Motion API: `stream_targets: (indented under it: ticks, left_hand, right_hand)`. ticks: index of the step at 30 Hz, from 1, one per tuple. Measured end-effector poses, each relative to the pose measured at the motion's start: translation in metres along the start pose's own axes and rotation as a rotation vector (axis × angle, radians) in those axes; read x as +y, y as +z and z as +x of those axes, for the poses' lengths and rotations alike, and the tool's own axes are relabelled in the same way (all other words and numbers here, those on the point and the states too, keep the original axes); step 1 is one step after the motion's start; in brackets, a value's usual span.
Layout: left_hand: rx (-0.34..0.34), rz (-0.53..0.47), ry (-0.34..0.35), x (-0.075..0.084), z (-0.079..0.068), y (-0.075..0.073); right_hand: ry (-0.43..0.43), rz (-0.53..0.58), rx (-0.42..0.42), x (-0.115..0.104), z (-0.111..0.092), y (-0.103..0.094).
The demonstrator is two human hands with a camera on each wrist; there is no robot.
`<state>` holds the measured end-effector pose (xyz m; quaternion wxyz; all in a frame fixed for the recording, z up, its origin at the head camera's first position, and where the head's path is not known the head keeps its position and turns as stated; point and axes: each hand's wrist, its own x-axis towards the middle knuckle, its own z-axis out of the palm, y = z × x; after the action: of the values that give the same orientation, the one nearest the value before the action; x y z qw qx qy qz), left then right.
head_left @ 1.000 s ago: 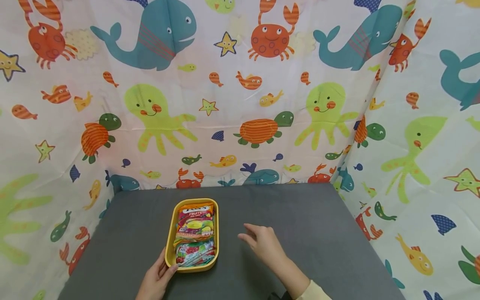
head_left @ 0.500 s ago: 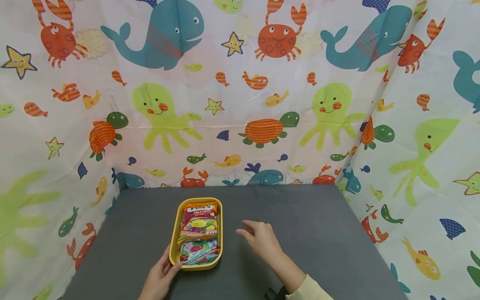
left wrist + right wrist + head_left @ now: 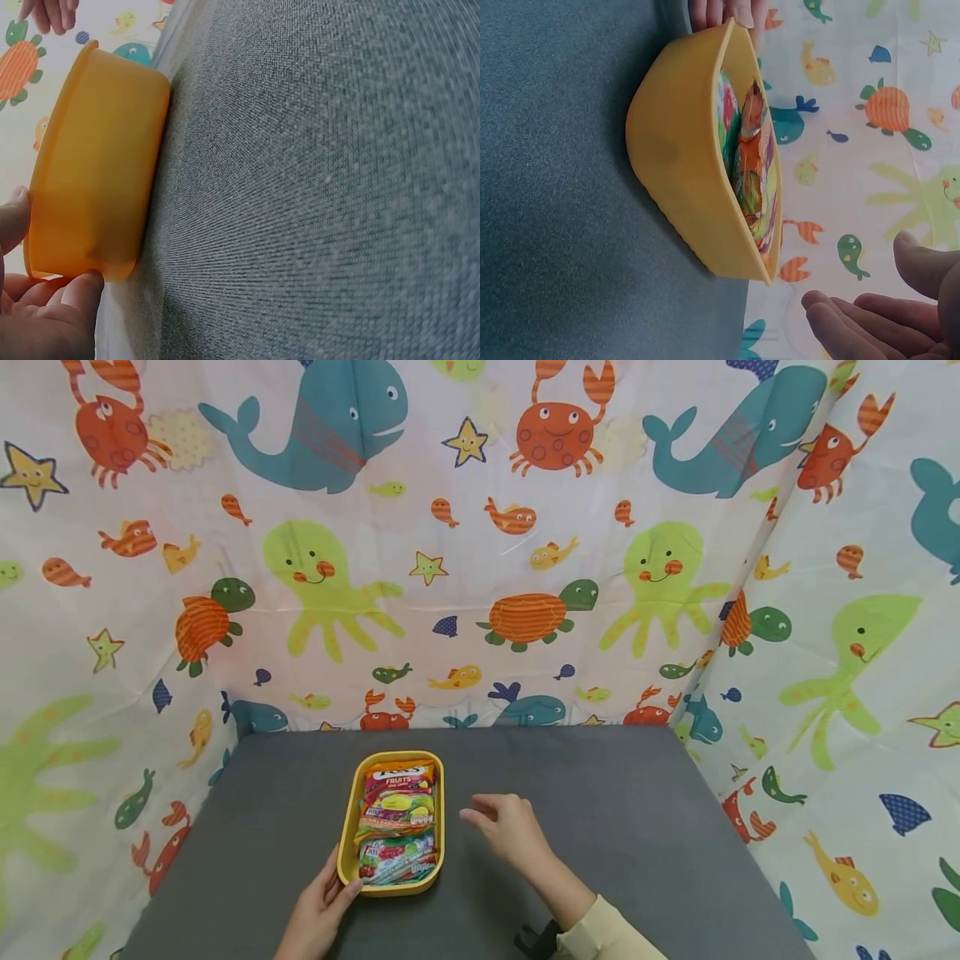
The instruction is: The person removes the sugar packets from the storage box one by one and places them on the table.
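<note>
A yellow plastic box [image 3: 439,827] with rounded corners rests on the table, packed with candy bags. An orange and purple bag marked "FRUITS" [image 3: 397,802] lies toward the far end, and a green and red candy bag [image 3: 397,860] fills the near end. My left hand [image 3: 318,906] holds the box's near left corner, thumb at the rim and fingers against the outer wall. To the right of the box my right hand [image 3: 513,835] hovers, holding nothing, with thumb and fingers apart. In the right wrist view, the right hand's fingers [image 3: 855,326] appear beyond the box's far end.
The dark grey table [image 3: 600,827] spreads around the box. A white curtain [image 3: 465,643] printed with sea animals encloses the back and both sides. A black strap [image 3: 536,939] shows at my right wrist by a pale yellow sleeve [image 3: 607,935].
My right hand has drifted slightly left, closer to the box. The left hand keeps its hold on the corner. The head view has shifted a little.
</note>
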<state>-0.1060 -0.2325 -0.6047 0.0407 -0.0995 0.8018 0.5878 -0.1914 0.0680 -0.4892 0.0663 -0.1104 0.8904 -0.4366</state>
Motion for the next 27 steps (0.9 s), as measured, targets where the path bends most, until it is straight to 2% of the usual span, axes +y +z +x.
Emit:
stream_targets:
  ticks: [11, 21, 27]
  left_hand:
    - [0.015, 0.005, 0.007, 0.0, -0.002, 0.001]
    - [-0.004, 0.0, 0.017, 0.003, -0.004, -0.002]
    - [0.005, 0.006, -0.015, 0.005, 0.0, -0.002]
  right_hand:
    - [-0.001, 0.015, 0.013, -0.008, 0.006, 0.009]
    - [-0.017, 0.019, 0.015, -0.013, 0.014, 0.015]
    - [-0.01, 0.02, 0.013, -0.015, 0.022, 0.02]
